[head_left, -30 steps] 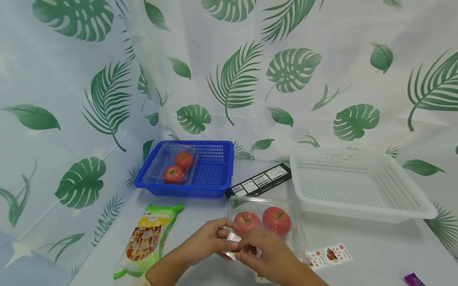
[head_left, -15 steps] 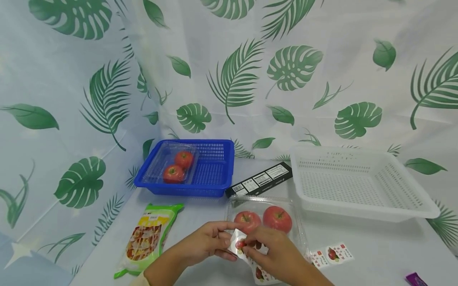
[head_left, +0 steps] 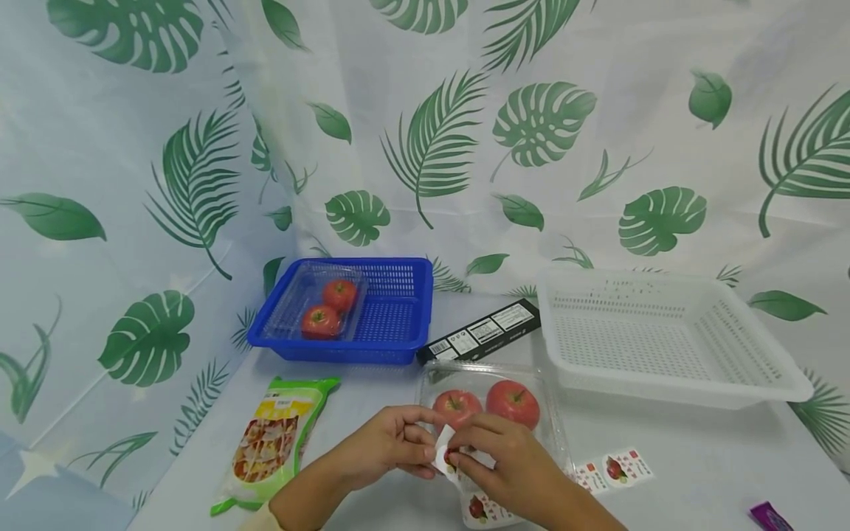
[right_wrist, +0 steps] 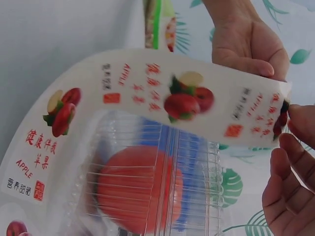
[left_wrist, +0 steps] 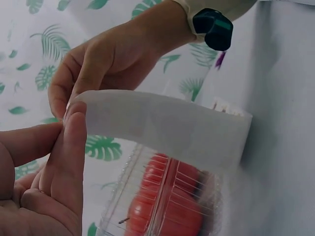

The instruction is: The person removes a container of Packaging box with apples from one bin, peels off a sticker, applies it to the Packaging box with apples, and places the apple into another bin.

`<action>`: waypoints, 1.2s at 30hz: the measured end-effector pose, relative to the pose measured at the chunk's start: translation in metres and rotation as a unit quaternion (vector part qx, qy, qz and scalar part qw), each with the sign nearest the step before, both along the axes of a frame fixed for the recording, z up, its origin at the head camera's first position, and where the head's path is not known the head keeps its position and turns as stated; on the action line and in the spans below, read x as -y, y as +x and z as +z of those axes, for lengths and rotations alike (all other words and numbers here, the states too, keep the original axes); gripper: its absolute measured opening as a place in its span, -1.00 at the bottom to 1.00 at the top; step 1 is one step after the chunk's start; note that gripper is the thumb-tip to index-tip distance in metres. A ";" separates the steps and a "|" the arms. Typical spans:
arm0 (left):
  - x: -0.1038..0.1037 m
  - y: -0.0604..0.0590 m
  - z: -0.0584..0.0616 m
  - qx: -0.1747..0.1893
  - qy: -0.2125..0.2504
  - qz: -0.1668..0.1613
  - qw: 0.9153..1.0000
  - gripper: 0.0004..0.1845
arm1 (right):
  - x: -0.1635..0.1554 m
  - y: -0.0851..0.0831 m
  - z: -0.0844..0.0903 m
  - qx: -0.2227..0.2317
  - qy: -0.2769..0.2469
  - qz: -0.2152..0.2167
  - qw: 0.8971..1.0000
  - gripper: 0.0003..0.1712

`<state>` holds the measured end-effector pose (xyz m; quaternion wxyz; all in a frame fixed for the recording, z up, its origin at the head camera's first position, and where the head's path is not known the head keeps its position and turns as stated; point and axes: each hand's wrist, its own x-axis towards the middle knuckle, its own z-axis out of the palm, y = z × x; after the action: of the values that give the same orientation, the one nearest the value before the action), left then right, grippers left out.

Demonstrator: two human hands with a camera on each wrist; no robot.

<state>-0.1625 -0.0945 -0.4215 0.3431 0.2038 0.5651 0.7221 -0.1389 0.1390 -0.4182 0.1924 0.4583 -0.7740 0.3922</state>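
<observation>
Strip has swung since half a second ago: its held end now shows narrower, tipped nearly edge-on to the head view, while both hands stay about where they were. Grip: right hand (head_left: 505,461), thumb and fingertip closed, pinches the end of a long, glossy white paper strip of apple-print labels (right_wrist: 165,88). Left hand (head_left: 388,448) pinches the same end at its edge, thumb and fingertip together. Strip arcs from the fingertips back under the right hand, printed side to the right wrist view, plain back to the left.

Just beyond the grip: clear ribbed plastic clamshell (head_left: 553,405) with two red apples (head_left: 513,404) in it. Right of the grip, past the forearm: more apple-print labels (head_left: 614,470) flat on the table; can't tell if they join the held strip. Farther right, small purple packet (head_left: 770,516). Left of the grip: green-yellow plastic food bag (head_left: 268,446). Past the clamshell: slim black carton (head_left: 488,330). Beyond it to the left, blue perforated plastic basket (head_left: 398,313) with a second clamshell of two apples; to the right, white perforated plastic basket (head_left: 664,354).
</observation>
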 end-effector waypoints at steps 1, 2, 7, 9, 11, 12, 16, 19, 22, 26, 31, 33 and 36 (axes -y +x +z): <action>0.000 0.000 0.000 0.001 -0.002 0.002 1.000 -0.56 | 0.000 0.000 0.000 -0.004 0.003 0.002 1.000 -0.83; 0.000 0.000 0.000 0.001 -0.004 0.003 1.000 -0.59 | -0.001 0.000 0.000 -0.009 0.006 0.004 1.000 -0.85; -0.001 0.000 0.000 -0.006 -0.001 -0.001 1.000 -0.61 | -0.001 -0.001 0.000 -0.029 0.013 0.013 0.999 -0.91; -0.001 0.000 0.000 -0.012 0.003 -0.003 1.000 -0.58 | 0.000 -0.001 0.000 -0.036 0.012 0.018 0.999 -0.91; -0.001 0.000 0.000 -0.019 0.007 -0.005 1.000 -0.54 | 0.000 -0.001 0.000 -0.042 0.009 0.024 0.999 -0.90; -0.001 0.000 -0.001 -0.021 0.009 -0.006 1.000 -0.52 | 0.000 -0.002 0.000 -0.045 0.007 0.027 0.999 -0.88; -0.003 0.000 -0.001 -0.027 0.013 -0.010 1.000 -0.50 | 0.001 -0.002 -0.001 -0.055 0.003 0.035 0.998 -0.83; -0.004 0.000 -0.001 -0.024 0.011 -0.010 1.000 -0.54 | 0.001 -0.003 -0.002 -0.063 0.001 0.040 0.997 -0.83; -0.004 0.000 -0.001 -0.018 0.007 -0.010 1.000 -0.57 | 0.001 -0.003 -0.002 -0.071 -0.001 0.046 0.996 -0.85; -0.004 0.000 -0.001 -0.012 0.006 -0.009 1.000 -0.58 | 0.001 -0.003 -0.002 -0.082 0.010 0.043 0.996 -0.84; -0.004 0.001 -0.001 -0.007 0.012 -0.015 1.000 -0.58 | 0.000 -0.002 -0.001 -0.076 0.053 0.026 0.995 -0.78; -0.004 0.001 -0.001 -0.004 0.013 -0.017 1.000 -0.58 | 0.000 -0.002 -0.001 -0.070 0.064 0.021 0.995 -0.76; -0.004 0.002 -0.001 0.000 0.007 -0.017 1.000 -0.60 | -0.001 -0.001 0.000 -0.071 0.063 0.020 0.995 -0.75</action>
<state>-0.1609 -0.0905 -0.4224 0.3535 0.2156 0.5566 0.7203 -0.1403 0.1396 -0.4187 0.2098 0.5121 -0.7720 0.3128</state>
